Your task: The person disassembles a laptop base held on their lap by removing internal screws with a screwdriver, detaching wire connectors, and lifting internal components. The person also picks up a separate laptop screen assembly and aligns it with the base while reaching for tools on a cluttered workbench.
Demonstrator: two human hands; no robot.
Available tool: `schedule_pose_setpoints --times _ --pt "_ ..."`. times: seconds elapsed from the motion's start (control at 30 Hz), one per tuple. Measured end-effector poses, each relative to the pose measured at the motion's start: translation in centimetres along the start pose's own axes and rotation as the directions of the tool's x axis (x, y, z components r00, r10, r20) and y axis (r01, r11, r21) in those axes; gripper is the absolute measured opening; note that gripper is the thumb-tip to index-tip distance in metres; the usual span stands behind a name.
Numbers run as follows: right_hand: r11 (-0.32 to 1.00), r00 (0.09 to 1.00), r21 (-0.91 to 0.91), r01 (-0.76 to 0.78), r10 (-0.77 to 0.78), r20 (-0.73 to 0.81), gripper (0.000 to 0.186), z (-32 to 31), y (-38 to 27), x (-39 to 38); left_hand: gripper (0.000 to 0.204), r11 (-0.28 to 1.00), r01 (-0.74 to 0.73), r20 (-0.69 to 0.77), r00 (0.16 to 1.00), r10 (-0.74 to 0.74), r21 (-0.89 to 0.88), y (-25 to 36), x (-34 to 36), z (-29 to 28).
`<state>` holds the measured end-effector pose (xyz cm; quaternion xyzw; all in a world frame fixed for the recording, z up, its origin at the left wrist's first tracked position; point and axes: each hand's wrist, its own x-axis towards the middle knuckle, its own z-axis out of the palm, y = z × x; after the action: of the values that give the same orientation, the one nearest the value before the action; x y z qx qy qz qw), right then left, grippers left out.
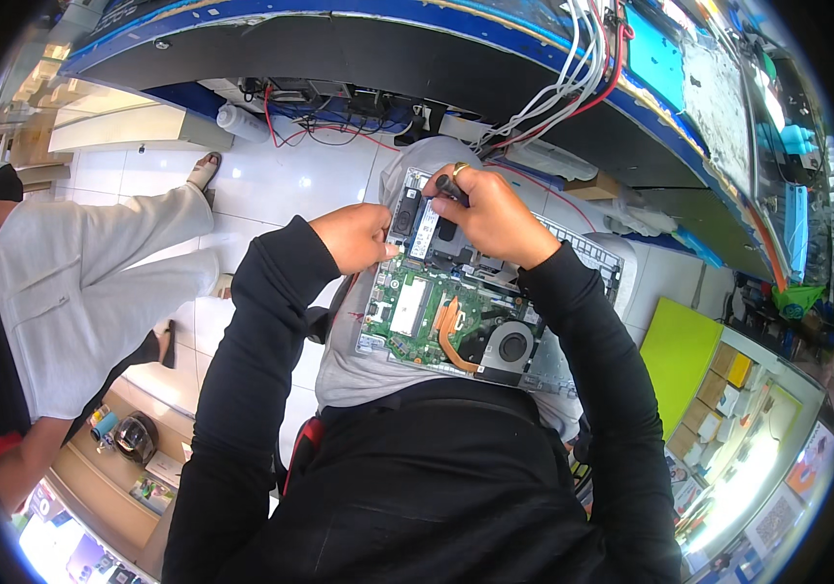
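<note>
1. Our right grip [490,209] is closed around a screwdriver [449,188].
2. Our left grip [359,237] curls at the laptop [480,310] edge; we cannot tell whether it pinches anything.
3. The opened laptop lies beneath our right grip.

No text is legible. Lettering on the dark panel [117,14], upper left, is too small to read. The white label [425,235] on the laptop [480,294] carries indistinct print. A poster [773,523], lower right, bears a square code.
</note>
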<state>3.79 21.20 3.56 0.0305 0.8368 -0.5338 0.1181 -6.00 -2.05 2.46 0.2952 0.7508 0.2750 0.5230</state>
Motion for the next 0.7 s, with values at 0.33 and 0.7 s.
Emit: schedule_pose_setpoints --times 0.33,0.7 --pt "0.999 1.0 0.038 0.008 -0.008 -0.017 0.019 0.37 0.28 0.27 0.023 0.998 -0.007 0.017 1.0 0.008 -0.06 -0.03 -0.11 -0.08" --pt "1.0 0.997 0.012 0.022 -0.021 -0.077 0.023 0.78 0.37 0.32 0.019 0.999 -0.01 0.007 1.0 0.01 -0.041 0.53 -0.43 -0.07"
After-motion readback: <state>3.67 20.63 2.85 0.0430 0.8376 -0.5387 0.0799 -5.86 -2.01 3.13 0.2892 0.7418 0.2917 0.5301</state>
